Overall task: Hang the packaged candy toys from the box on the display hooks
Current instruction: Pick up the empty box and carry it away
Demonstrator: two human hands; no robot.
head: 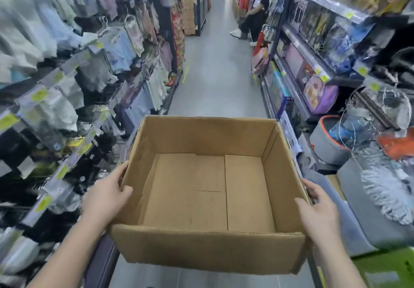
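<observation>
Cardboard box point(208, 189), one, open-topped and bare inside, sits between my two hands: left hand point(105, 194) grips its wall at nine o'clock, right hand point(318, 207) at three o'clock.

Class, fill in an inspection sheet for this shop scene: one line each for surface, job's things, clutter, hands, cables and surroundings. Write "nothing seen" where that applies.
Surface: grey aisle floor, bare along the middle.
Job's things: cardboard box held open-topped at waist height; its bottom shows bare, no packaged toys inside. Candy toys: nothing seen that can be told apart.
Clutter: grey bins and a green box low on the right.
Hands: left hand grips the box's left wall; right hand grips its right wall, thumbs inside the rim.
Cables: nothing seen.
Surroundings: hanging clothes on hooks left, blurred; shelves of boxed goods right; a person sitting far down the aisle.
</observation>
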